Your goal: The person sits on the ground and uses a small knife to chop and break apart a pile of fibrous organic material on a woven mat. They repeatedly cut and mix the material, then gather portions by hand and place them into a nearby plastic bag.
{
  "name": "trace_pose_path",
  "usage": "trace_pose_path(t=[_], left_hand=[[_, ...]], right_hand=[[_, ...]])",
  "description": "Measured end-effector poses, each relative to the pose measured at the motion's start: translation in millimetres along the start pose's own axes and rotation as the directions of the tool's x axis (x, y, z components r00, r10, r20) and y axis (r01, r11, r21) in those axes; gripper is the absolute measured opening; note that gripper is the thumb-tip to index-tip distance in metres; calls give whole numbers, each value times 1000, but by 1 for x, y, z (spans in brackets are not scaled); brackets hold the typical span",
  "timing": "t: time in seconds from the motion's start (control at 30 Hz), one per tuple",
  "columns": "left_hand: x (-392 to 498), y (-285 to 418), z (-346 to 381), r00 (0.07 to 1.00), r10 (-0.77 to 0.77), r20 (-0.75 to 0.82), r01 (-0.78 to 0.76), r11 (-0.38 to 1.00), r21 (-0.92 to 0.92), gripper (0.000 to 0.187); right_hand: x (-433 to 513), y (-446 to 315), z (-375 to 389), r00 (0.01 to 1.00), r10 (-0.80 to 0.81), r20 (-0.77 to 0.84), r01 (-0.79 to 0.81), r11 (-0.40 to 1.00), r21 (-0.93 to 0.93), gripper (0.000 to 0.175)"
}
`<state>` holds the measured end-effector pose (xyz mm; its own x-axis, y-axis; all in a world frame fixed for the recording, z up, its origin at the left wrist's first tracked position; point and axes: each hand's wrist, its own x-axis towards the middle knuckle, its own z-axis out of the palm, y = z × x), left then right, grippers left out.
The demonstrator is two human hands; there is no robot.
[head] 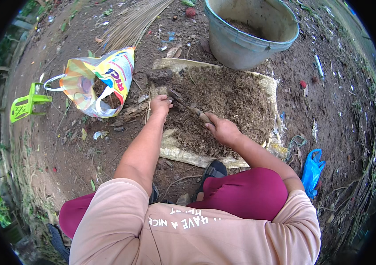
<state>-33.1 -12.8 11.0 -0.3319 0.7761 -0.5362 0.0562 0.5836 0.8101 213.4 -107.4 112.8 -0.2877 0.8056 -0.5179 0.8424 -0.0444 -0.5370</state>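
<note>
Loose brown soil (227, 96) mixed with fibrous matter lies spread over a flattened woven sack (188, 158) on the ground. My right hand (222, 128) grips the wooden handle of a hand trowel (193, 109), whose metal blade points up and left over the soil. At the sack's left edge, my left hand (161, 105) is close to the blade's tip, with its fingers bent; whether it pinches the sack or something small cannot be made out. A dark clump of soil (160, 76) sits just beyond it, at the sack's upper left corner.
A large plastic tub (241, 49) with some soil inside stands at the sack's far edge. To the left are an open plastic rice bag (121, 73), a stick broom (135, 23) and a small green plastic chair (25, 104). A blue plastic bag (312, 172) lies at right.
</note>
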Motion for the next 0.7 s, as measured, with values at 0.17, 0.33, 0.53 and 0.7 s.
trace_pose_path(t=[0.17, 0.33, 0.53, 0.7], left_hand=[[-1, 6, 2, 1000, 17, 16, -20, 984, 177, 26], [1, 10, 8, 999, 38, 10, -39, 966, 256, 27], [11, -2, 4, 1000, 10, 15, -12, 991, 133, 27], [11, 2, -1, 996, -50, 70, 33, 975, 220, 31]], right_hand=[[-2, -1, -8, 999, 7, -35, -7, 1000, 15, 45], [-1, -3, -3, 998, -24, -62, 26, 999, 33, 46], [2, 4, 9, 1000, 13, -9, -13, 1000, -17, 47], [2, 5, 9, 1000, 8, -5, -8, 999, 49, 47]])
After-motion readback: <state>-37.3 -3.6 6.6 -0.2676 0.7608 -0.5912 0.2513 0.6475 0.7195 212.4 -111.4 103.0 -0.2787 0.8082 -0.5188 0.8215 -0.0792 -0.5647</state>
